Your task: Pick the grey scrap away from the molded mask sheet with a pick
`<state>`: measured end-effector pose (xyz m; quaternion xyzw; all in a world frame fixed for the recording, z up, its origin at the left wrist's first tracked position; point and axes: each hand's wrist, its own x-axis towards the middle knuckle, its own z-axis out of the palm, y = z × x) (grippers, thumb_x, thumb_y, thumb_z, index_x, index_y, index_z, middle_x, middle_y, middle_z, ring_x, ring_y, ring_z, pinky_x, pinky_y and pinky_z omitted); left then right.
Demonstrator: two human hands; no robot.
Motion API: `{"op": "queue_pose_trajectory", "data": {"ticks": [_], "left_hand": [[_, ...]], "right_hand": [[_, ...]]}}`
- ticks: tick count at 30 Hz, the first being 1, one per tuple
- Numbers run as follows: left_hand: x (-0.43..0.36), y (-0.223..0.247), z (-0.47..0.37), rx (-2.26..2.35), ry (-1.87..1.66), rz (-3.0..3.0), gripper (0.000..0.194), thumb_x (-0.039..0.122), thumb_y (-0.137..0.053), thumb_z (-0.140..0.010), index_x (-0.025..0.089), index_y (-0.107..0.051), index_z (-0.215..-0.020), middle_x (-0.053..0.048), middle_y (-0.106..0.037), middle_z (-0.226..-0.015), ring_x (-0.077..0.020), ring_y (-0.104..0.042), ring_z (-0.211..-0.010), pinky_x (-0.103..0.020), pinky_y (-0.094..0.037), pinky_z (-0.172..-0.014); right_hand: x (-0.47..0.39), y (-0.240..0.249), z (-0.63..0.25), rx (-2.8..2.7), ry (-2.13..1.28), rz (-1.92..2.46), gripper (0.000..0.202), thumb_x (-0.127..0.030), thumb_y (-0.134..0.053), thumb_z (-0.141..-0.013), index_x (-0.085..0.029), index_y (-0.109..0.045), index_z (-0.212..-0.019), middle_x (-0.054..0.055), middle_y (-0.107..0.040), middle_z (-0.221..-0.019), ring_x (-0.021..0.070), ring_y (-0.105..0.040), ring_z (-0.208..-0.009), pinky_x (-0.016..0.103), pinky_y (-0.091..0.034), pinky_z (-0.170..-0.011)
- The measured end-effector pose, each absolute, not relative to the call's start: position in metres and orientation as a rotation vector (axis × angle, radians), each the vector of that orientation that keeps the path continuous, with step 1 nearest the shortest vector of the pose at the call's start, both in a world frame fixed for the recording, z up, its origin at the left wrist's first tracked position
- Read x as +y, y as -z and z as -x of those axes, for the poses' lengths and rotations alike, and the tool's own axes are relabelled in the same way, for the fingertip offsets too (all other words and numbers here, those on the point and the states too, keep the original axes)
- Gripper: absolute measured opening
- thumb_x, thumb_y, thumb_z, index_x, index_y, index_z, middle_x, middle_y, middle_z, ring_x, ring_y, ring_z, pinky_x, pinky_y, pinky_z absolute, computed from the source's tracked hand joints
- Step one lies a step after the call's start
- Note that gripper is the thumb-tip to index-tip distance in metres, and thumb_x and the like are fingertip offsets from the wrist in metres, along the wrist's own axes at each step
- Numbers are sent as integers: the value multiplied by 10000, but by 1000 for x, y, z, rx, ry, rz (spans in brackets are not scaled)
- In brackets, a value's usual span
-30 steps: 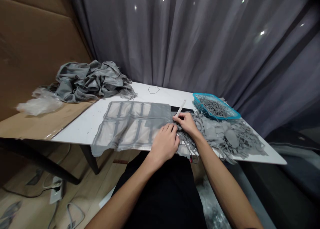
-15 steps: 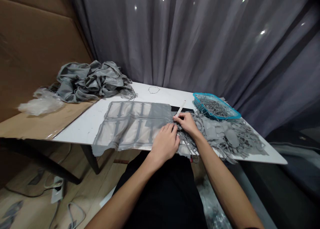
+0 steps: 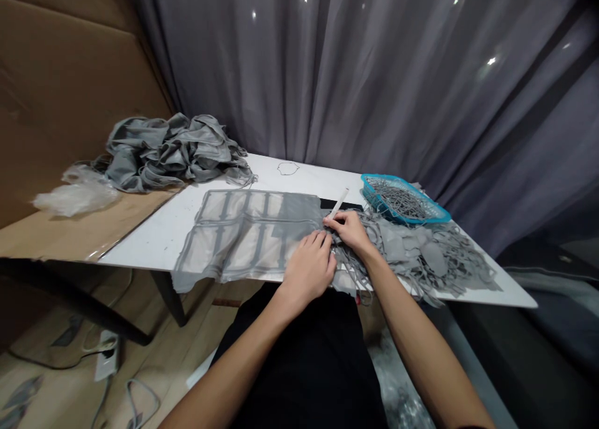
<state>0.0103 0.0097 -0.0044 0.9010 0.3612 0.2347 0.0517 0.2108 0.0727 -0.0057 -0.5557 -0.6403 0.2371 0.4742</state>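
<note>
Gry. sheet (image 3: 255,231) w/ dk. strips lies rippled, overhanging counter (image 3: 152,242) edge; wht. slim tool (image 3: 340,202) tilted in R hand (image 3: 352,231).

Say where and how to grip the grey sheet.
Probably best: pinch the grey sheet at its near left corner, coming from the front left. That corner droops past the edge of the table, while the left hand rests on the right side.

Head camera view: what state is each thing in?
Grey sheet, wrinkled, overhanging the table
White stick, tilted
Left hand, palm down at the grey sheet's right end
Right hand, closed on the white stick
Blue basket, filled with grey strands
Grey scraps, heaped loosely
Grey cloth, piled, crumpled
Plastic wrap, crumpled
Curtain, hanging in folds
</note>
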Motion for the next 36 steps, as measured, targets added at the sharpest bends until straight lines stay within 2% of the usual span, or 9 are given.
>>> {"op": "queue_pose_trajectory", "data": {"ticks": [7, 11, 16, 21, 28, 36], "left_hand": [[8, 0, -9, 1095, -740, -2741, 397, 277, -469, -1125, 170, -581, -1491, -169, -669, -1533, -326, -591, -1484, -499, -474, -1269], [6, 0, -8, 1128, -743, -2718, 407, 278, -472, -1126, 143, -580, -1494, -192, -666, -1503, -332, -636, -1418, -496, -511, -1228], [7, 3, -9, 1105, -779, -2725, 398, 250, -446, -1127, 144, -601, -1478, -191, -684, -1523, -339, -594, -1500, -510, -477, -1273], [5, 1, -10, 1146, -767, -2731, 406, 227, -460, -1116, 110, -616, -1472, -220, -692, -1512, -338, -629, -1472, -494, -493, -1260], [5, -2, -10, 1150, -731, -2759, 418, 225, -459, -1121, 83, -609, -1483, -226, -703, -1474, -342, -635, -1457, -489, -501, -1248], [3, -3, -9, 1177, -740, -2721, 371, 231, -465, -1120, 110, -612, -1438, -194, -703, -1396, -335, -678, -1314, -483, -539, -1176]], "right_hand": [[71, 3, -211, -1607, -578, 1385, 350, -478, -789, -857, -181, -793, -671, 78, -790, -785, 246, -701, -760, 358, -513, -760], [70, 3, -209, -1614, -573, 1391, 349, -468, -790, -868, -184, -781, -665, 67, -780, -784, 237, -702, -764, 346, -514, -759], [71, 3, -207, -1600, -560, 1408, 345, -454, -788, -863, -189, -761, -643, 69, -788, -786, 230, -699, -762, 341, -526, -760], [70, 2, -207, -1599, -568, 1411, 347, -453, -780, -863, -194, -750, -633, 73, -781, -781, 227, -695, -752, 343, -527, -756], [68, 3, -205, -1623, -546, 1370, 249, -375, -807, -849, -181, -791, -694, 90, -825, -869, 255, -755, -848, 360, -558, -845], [66, 1, -203, -1641, -502, 1441, 138, -291, -808, -844, -161, -836, -806, 78, -843, -873, 252, -765, -825, 341, -560, -805]]}}
